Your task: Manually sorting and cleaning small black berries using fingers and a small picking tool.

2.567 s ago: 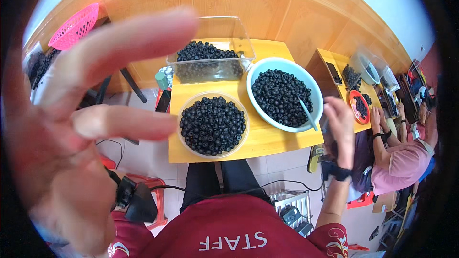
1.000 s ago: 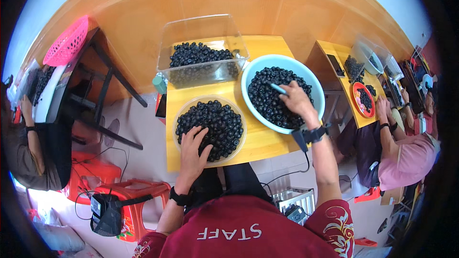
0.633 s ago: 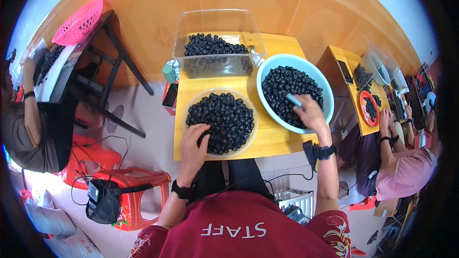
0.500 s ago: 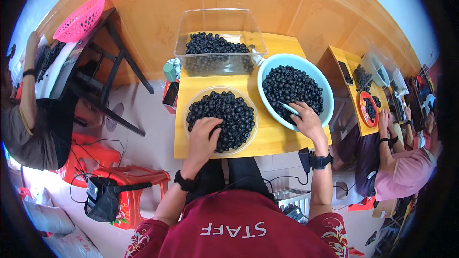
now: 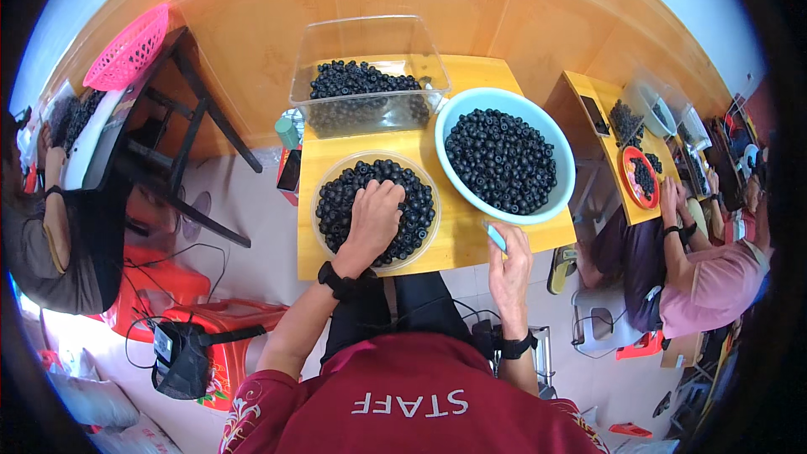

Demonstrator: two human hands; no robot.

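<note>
My left hand (image 5: 376, 219) reaches into black round bead-like pieces (image 5: 412, 227) heaped in a shallow clear round dish (image 5: 438, 220). Its fingers are bent and pressed together, with the tips hidden among the pieces. Just off the table's near edge, my right hand (image 5: 511, 273) is closed round a light turquoise stick-like tool (image 5: 496, 237); only one end shows, so I cannot tell its kind. Beyond that hand, a pale blue bowl (image 5: 568, 176) holds many more of the black pieces. Behind the dish, a clear rectangular bin (image 5: 424, 46) is partly filled with them too.
The yellow wooden table (image 5: 458, 240) backs onto a wood-panelled wall. A green-capped bottle (image 5: 287, 130) stands by its left side. Left are a dark table frame (image 5: 189, 118), a pink basket (image 5: 130, 46) and red stools (image 5: 227, 319). Co-workers sit at both sides.
My right hand has drawn back from the blue bowl toward me, bringing the turquoise tool. My left hand has moved from the dish's left part toward its middle.
</note>
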